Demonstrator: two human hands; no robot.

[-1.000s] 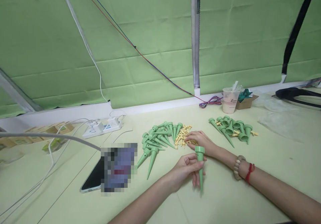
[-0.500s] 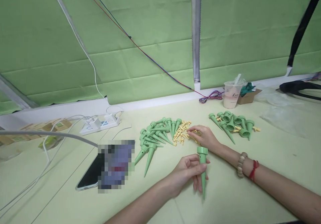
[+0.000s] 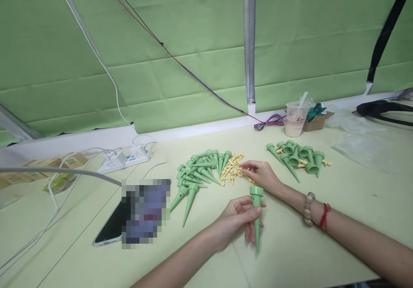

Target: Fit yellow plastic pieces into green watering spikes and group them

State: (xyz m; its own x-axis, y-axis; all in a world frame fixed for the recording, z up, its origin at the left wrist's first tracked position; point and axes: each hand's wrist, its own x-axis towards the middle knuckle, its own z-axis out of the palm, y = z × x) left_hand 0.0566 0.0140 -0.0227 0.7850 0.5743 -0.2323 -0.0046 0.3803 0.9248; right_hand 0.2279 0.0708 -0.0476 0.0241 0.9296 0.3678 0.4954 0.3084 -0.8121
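Observation:
My left hand is closed around the stem of a green plastic watering spike, held upright with its ring-shaped cap on top and its point down. At the edge of a pile of small yellow plastic pieces, my right hand has thumb and forefinger pinched, with a small yellow piece seeming to show at the tips. Left of that pile lies a heap of green watering spikes. A second group of green spikes lies beyond my right hand, some with yellow pieces sticking out.
A phone, partly blurred out, lies on the left, near a white power strip with cables. At the back stand a drink cup and a small cardboard box. Clear plastic bags lie at right.
The whole view has shifted slightly. My right hand stays at the yellow pile with its fingertips a little closer in; my left hand keeps holding the spike.

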